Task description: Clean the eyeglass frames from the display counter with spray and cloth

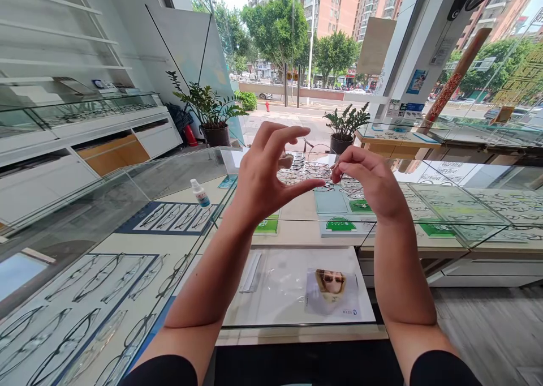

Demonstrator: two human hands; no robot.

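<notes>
My right hand [373, 179] is raised over the glass counter, its thumb and fingers pinched on thin-rimmed eyeglasses [321, 155]. A round rim shows to the left of the fingertips; the rest is hard to pick out against the frames displayed behind. My left hand [265, 168] is raised facing it, with thumb and fingers spread apart in a C shape. Its thumb tip points toward the eyeglasses, and whether it touches them I cannot tell. Nothing shows between the left fingers.
Glass display counters [297, 236] hold rows of eyeglasses [89, 278]. A small spray bottle [200, 193] stands on the glass at left. A printed card [332, 292] lies in front of me. Potted plants [212, 114] stand near the window, and wooden flooring [487, 329] shows at right.
</notes>
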